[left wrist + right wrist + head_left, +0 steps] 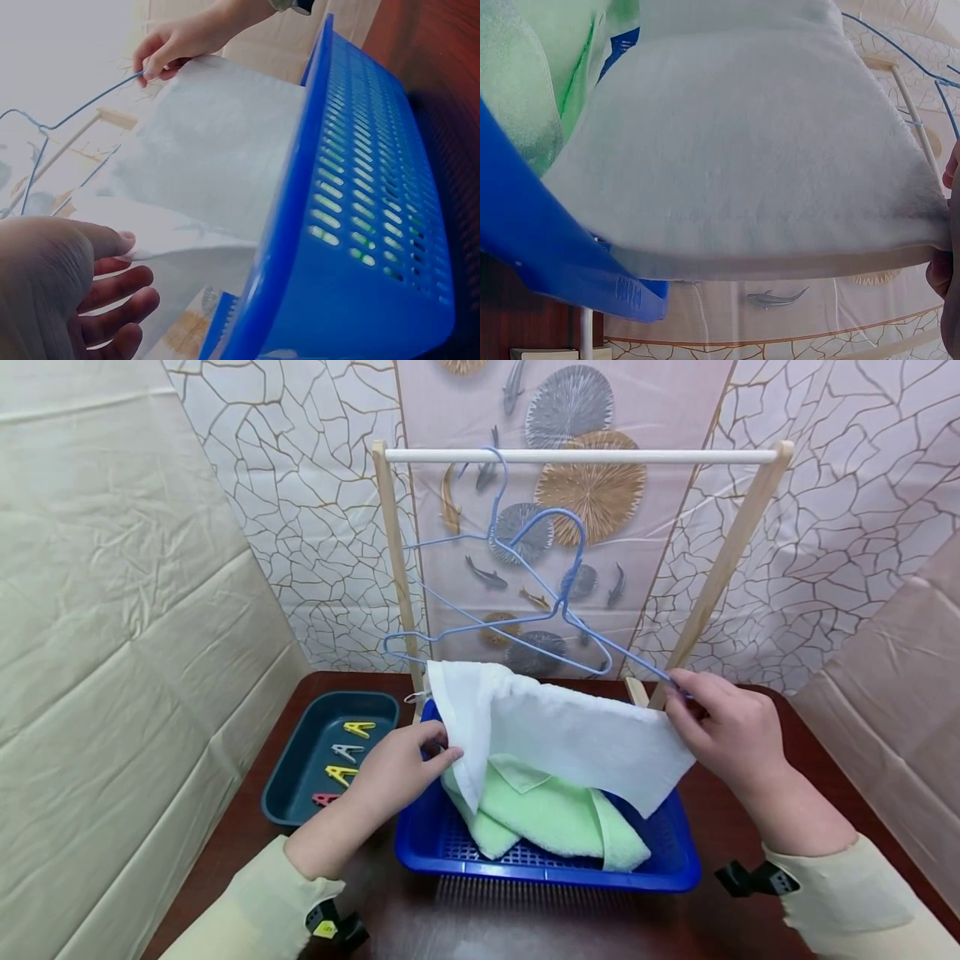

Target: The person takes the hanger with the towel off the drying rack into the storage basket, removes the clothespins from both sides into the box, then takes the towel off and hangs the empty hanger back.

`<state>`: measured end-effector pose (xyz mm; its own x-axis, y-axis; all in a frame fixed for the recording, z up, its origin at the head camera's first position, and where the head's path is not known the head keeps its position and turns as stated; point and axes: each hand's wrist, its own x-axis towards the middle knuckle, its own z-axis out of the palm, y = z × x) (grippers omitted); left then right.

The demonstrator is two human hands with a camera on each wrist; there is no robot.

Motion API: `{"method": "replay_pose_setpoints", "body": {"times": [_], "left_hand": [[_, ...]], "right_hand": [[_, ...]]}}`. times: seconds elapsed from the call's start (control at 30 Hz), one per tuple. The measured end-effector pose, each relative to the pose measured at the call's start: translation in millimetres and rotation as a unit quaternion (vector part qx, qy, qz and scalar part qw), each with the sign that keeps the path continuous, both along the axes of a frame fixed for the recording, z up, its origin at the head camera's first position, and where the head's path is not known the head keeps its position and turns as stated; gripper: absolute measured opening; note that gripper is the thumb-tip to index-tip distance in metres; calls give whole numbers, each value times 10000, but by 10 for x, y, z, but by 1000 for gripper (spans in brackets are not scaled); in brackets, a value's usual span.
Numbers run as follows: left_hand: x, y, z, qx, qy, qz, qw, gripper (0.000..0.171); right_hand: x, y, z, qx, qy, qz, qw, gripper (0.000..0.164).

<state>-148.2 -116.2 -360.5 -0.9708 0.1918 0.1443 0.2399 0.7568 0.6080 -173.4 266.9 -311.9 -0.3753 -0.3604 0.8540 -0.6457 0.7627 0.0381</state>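
Note:
A white towel (570,727) is draped over the bottom of a blue clothes hanger (487,625) and hangs above a blue basket (555,875). My right hand (723,722) pinches the hanger's right end together with the towel's upper corner. At the towel's left edge, my left hand (397,764) holds the cloth between thumb and index finger, its other fingers loosely bent in the left wrist view. Beneath the white towel, a light green towel (555,822) lies crumpled in the basket.
A wooden rack (585,457) stands behind the basket, with a second blue hanger (450,602) on its white rail. To the left, a dark green tray (281,777) holds yellow, white and red clothespins (341,774) on the brown table (405,927).

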Motion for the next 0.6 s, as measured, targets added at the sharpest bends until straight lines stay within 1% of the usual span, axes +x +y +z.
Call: {"method": "replay_pose_setpoints", "body": {"times": [0.17, 0.27, 0.33, 0.43, 0.6], "left_hand": [[-41, -74, 35, 136, -106, 409, 9990, 24], [-63, -116, 70, 277, -99, 549, 9981, 29], [-76, -137, 98, 379, -77, 594, 9975, 32], [-95, -153, 150, 512, -36, 572, 9970, 37], [-139, -157, 245, 634, 72, 596, 9962, 37]], "right_hand": [[7, -3, 5, 35, 5, 25, 10000, 37], [8, -13, 9, 41, 33, 2, 10000, 38], [9, -16, 11, 33, 27, -9, 10000, 38], [8, -16, 9, 21, 10, -11, 10000, 38], [6, -16, 6, 32, 42, -4, 10000, 38]]}}
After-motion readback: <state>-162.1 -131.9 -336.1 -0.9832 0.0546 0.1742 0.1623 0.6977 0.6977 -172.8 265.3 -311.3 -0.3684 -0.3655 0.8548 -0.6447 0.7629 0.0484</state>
